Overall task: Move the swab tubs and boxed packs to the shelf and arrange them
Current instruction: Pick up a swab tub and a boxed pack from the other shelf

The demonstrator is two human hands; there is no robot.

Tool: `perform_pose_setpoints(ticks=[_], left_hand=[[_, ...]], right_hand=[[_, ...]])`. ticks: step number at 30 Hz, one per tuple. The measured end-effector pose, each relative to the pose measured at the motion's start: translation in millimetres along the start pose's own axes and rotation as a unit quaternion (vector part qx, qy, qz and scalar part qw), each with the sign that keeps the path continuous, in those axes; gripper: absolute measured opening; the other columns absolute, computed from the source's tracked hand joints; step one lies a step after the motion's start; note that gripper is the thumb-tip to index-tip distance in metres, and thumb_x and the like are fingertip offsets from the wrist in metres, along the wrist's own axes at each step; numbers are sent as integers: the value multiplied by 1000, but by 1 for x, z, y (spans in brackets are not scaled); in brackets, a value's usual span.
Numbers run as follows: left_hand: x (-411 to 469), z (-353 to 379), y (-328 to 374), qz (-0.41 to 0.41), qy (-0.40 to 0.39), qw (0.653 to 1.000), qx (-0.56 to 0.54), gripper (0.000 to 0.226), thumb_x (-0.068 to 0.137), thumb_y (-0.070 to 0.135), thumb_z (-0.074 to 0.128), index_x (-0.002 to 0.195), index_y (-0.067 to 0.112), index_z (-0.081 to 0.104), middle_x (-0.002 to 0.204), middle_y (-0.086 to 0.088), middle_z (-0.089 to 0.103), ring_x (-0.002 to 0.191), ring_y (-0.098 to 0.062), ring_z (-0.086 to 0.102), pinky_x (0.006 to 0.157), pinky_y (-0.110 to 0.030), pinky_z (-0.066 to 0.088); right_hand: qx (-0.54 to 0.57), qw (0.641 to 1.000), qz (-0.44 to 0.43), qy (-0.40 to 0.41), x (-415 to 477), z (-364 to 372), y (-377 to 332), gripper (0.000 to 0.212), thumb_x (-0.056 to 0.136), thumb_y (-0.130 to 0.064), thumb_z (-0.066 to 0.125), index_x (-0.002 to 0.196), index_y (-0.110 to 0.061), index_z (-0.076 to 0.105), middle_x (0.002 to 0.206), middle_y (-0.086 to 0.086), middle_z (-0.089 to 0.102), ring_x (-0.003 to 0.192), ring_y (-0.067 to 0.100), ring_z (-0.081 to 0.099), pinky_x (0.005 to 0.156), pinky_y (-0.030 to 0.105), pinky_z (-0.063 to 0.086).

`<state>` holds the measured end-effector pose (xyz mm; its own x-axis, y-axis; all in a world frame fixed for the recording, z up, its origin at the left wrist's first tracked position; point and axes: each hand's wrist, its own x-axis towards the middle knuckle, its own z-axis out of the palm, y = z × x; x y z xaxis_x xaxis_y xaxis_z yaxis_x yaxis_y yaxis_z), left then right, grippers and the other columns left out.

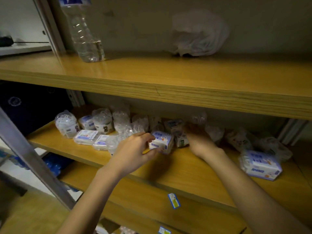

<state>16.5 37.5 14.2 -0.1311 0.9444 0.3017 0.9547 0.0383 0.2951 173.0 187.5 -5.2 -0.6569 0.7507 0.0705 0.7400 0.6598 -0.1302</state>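
Left hand (135, 147) pinches a boxed pack (162, 143), right hand (200, 141) grip indiscernible; nudging the crowded swab tubs (121, 122) could topple them.

no legible text on the blurred packs (260, 164) or shelf stickers (173, 200)

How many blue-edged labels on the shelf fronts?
2. The upper label is on the front edge of the shelf holding the tubs; the lower label is on the next edge down, at the frame bottom. More may be hidden.

Head cam, looks fwd/down, close on middle shelf (194, 168) — seemingly tilted.
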Motion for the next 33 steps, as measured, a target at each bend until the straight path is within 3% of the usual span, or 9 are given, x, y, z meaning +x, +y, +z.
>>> perform_pose_setpoints(ticks=[2,5,10,14,19,22,26,30,33], left_hand=[[6,-3,-7,14,-1,1000,-2,48,82,55,49,115,21,57,104,2,60,97,-18,56,73,-36,46],[14,-6,-16,46,-1,999,-8,42,85,45,56,119,20,55,114,1,59,106,-19,54,77,-34,45],[37,-5,-27,100,-36,994,10,51,83,44,58,127,21,49,127,1,56,115,-20,51,84,-33,44],[62,3,-37,110,-123,983,77,72,76,52,63,137,25,35,137,-1,48,122,-23,47,93,-34,43],[94,19,-41,108,-251,956,104,85,70,44,73,139,21,29,141,-2,40,123,-20,43,94,-27,37],[103,28,-45,67,-300,950,49,78,68,30,76,133,21,35,132,-3,47,101,-18,57,83,-29,47],[102,26,-38,112,-269,956,32,59,66,24,78,115,17,45,111,1,51,87,-9,47,65,-17,35],[85,11,-25,160,-171,972,10,65,57,37,79,113,18,52,110,3,54,93,-15,55,74,-24,42],[61,-3,0,209,-92,970,-80,70,44,52,67,104,19,59,103,6,58,91,-14,59,73,-25,42]], right_hand=[[-13,1000,16,17,3,2,-3,46,92,-4,42,136,-9,33,145,13,30,135,30,26,110,37,23],[-33,999,17,5,-2,1,-6,61,85,-16,58,139,-14,29,148,10,27,136,30,24,112,37,19],[2,997,62,35,-32,-17,-16,56,76,-43,64,125,-22,45,128,2,52,112,22,52,85,30,42],[38,989,118,75,-60,-27,-21,70,72,-57,64,131,-30,36,129,-2,51,116,21,50,89,34,45],[110,971,159,141,-93,-33,-23,61,69,-52,70,119,-31,43,120,-8,51,113,14,48,89,32,42],[143,960,161,181,-109,-33,-20,57,68,-49,72,116,-31,46,112,-13,51,106,9,48,88,32,43],[144,957,157,199,-127,-34,-17,56,70,-50,70,117,-33,46,111,-19,47,102,3,46,84,28,45],[149,953,162,210,-147,-37,-11,57,68,-49,70,118,-32,47,102,-26,42,95,-1,47,79,25,49],[144,951,154,228,-174,-42,-1,61,65,-55,66,118,-33,46,96,-32,40,91,-1,51,75,21,48]])
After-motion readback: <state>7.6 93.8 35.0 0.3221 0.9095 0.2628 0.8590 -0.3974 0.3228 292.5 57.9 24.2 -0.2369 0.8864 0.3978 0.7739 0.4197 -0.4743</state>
